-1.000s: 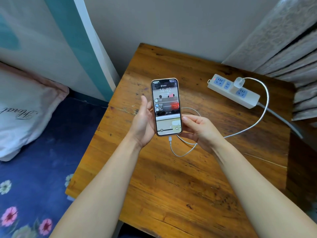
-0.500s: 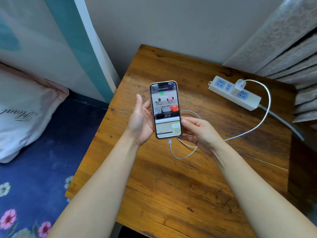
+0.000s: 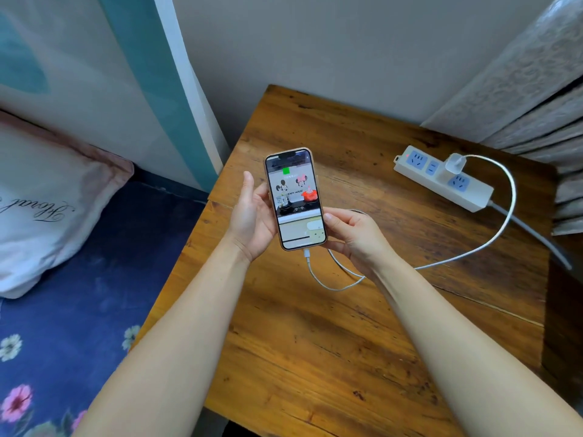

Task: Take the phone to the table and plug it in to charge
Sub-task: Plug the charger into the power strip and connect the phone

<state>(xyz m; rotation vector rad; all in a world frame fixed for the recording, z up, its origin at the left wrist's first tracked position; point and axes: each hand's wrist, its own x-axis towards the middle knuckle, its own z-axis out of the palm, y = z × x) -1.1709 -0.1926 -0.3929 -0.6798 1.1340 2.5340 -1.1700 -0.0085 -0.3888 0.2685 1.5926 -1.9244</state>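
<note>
Hands share a lit phone [image 3: 295, 200] above the wooden table [image 3: 347, 342]: left hand [image 3: 252, 216] cradles its edge, fingers curled; right hand [image 3: 356, 238] pinches the lower corner, white cable [image 3: 492, 244] plugged in.

— Any writing legible?
— Phone [image 3: 295, 200] screen showed "MICKEY MOUSE" under two cartoon figures, mid-frame; the small line beneath a green battery icon was too small to read.
— Elsewhere?
— Pillow [image 3: 47, 197], left edge, bore cursive script, cut off, unreadable.
</note>
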